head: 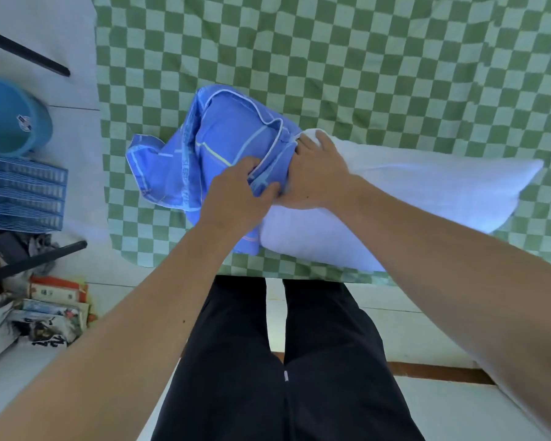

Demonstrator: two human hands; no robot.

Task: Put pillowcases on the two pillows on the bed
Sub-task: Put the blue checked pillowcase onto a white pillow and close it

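Blue checked cotton pillowcase [217, 154]: covers one end of plump white pillow [411, 198]; remainder bare. Left hand [236, 198] pinches its hem; right hand [318, 173] grips the opening edge.

A pillow [411, 198] is laid across the near part of a bed [363, 58], its length running left to right. Its left end is covered by a pillowcase [210, 154], the rest of which is bunched further left on the bed. The left hand [236, 198] is placed on the pillowcase's near edge; the right hand [318, 173] is set just right of it, at the pillowcase's opening on the pillow. Left of the bed, on the floor, a bucket [10, 119] is seen, with a basket [19, 192] in front of it and papers [51, 310] nearer still.
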